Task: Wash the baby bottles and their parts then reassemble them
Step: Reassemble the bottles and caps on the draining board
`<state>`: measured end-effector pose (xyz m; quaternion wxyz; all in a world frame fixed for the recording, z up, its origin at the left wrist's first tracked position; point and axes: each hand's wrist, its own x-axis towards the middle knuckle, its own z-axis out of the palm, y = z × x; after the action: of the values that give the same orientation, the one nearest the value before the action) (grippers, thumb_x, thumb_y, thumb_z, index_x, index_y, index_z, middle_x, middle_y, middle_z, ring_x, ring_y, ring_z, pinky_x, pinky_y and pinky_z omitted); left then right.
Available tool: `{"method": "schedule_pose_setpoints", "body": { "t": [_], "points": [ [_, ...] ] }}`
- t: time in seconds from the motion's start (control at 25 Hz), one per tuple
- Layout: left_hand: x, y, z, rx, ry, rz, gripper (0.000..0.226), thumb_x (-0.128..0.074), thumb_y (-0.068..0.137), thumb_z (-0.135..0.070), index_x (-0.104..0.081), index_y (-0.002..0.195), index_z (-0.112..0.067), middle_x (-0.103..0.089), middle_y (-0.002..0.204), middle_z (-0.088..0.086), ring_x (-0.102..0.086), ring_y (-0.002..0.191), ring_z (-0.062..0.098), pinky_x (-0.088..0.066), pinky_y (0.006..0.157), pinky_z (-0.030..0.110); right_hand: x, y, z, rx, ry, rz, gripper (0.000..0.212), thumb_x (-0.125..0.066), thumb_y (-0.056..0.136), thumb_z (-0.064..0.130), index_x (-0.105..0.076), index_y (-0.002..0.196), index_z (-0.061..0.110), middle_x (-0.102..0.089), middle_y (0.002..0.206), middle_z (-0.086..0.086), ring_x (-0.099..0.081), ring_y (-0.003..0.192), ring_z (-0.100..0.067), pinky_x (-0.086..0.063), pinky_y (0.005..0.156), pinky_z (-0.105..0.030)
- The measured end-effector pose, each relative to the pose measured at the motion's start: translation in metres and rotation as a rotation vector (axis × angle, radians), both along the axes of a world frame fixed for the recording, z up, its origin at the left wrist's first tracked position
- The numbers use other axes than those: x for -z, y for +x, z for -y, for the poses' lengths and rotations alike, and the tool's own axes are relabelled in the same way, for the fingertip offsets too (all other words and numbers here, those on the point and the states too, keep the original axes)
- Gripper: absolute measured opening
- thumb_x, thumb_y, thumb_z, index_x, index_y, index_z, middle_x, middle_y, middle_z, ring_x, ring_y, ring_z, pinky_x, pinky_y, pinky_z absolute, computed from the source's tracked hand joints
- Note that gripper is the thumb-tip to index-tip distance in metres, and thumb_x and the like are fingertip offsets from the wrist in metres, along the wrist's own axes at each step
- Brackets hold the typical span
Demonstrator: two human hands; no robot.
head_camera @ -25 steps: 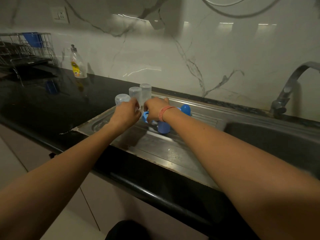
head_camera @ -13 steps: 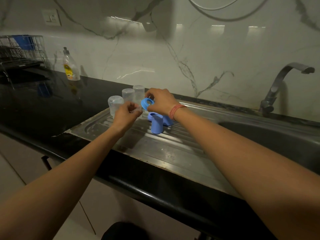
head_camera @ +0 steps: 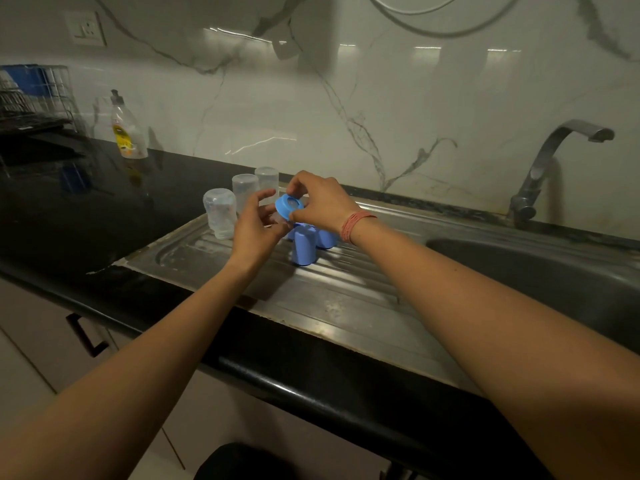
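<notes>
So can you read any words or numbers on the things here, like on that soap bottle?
Soap bottle: it has a yellow label with a red patch, but the print is too blurred to read.
Clear baby bottles: any markings are too faint to read.
Blue ring in the right hand: no text shows.
Wall socket: no text shows.

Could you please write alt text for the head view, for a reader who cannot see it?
Over a steel drainboard, the right hand holds a blue bottle ring while the left hand pinches a clear teat. Three upturned clear bottles stand behind, blue caps beside.
</notes>
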<state>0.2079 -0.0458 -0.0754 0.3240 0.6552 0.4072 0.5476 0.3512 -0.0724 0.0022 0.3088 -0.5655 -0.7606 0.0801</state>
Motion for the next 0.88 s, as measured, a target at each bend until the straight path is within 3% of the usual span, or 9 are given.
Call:
{"method": "schedule_pose_setpoints", "body": {
  "t": [0.2,0.32,0.44,0.56,0.64,0.76,0.88],
  "points": [
    [0.0025,0.0005,0.0008,0.019,0.067,-0.045,0.055,-0.074,0.087,-0.010,-0.047,0.135,-0.022,-0.067,0.116,0.000,-0.068,0.099,0.010,-0.055,0.087,0.023,0.0032,-0.0014,-0.0019,0.008,0.012,0.004,0.030,-0.076,0.077,0.012,-0.063,0.103,0.012,-0.065,0.105,-0.003,-0.059,0.091,-0.014,-0.047,0.080,-0.021],
    [0.0015,-0.0015,0.0016,0.081,0.047,0.047,0.053,-0.065,0.088,0.004,-0.050,0.135,-0.015,-0.067,0.117,0.006,-0.068,0.095,0.012,-0.057,0.088,0.029,0.0003,0.0004,-0.0067,0.011,0.002,-0.054,0.025,-0.077,0.078,0.012,-0.068,0.102,0.011,-0.068,0.105,-0.004,-0.062,0.095,-0.015,-0.049,0.086,-0.023],
    [-0.0019,-0.0035,0.0024,0.135,0.029,0.160,0.050,-0.061,0.091,0.006,-0.051,0.137,-0.011,-0.064,0.123,0.006,-0.066,0.107,0.012,-0.054,0.092,0.028,-0.0046,0.0033,-0.0090,-0.016,-0.027,-0.131,0.019,-0.072,0.082,0.007,-0.071,0.100,0.011,-0.070,0.105,-0.004,-0.062,0.099,-0.012,-0.048,0.089,-0.021],
    [-0.0031,-0.0048,0.0039,0.170,0.035,0.165,0.050,-0.066,0.094,-0.008,-0.050,0.141,-0.012,-0.063,0.129,0.004,-0.063,0.117,0.015,-0.052,0.098,0.029,-0.0059,0.0065,-0.0070,-0.019,-0.037,-0.135,0.013,-0.070,0.084,0.007,-0.071,0.097,0.010,-0.070,0.099,-0.003,-0.061,0.087,-0.008,-0.046,0.072,-0.008],
    [-0.0037,-0.0056,0.0047,0.149,0.068,0.115,0.048,-0.068,0.093,-0.013,-0.053,0.139,-0.017,-0.064,0.127,0.001,-0.063,0.116,0.011,-0.051,0.098,0.028,-0.0044,0.0058,-0.0053,0.009,-0.018,-0.172,0.009,-0.064,0.089,0.008,-0.069,0.096,0.008,-0.068,0.094,-0.004,-0.061,0.079,-0.011,-0.051,0.069,-0.011],
    [-0.0057,-0.0056,0.0072,0.132,0.088,0.105,0.043,-0.069,0.093,-0.016,-0.058,0.133,-0.020,-0.064,0.123,-0.005,-0.063,0.113,0.010,-0.053,0.095,0.026,-0.0030,0.0019,-0.0022,0.057,0.003,-0.189,0.010,-0.054,0.094,0.007,-0.064,0.095,0.008,-0.064,0.090,-0.005,-0.064,0.082,-0.020,-0.056,0.080,-0.030],
    [-0.0065,-0.0045,0.0101,0.158,0.072,0.135,0.040,-0.068,0.093,-0.010,-0.058,0.130,-0.020,-0.062,0.120,-0.008,-0.065,0.109,0.011,-0.055,0.086,0.023,-0.0019,0.0017,0.0000,0.059,-0.015,-0.213,0.011,-0.053,0.092,0.003,-0.062,0.095,0.009,-0.065,0.080,-0.005,-0.064,0.074,-0.017,-0.055,0.077,-0.027]
  ]
}}
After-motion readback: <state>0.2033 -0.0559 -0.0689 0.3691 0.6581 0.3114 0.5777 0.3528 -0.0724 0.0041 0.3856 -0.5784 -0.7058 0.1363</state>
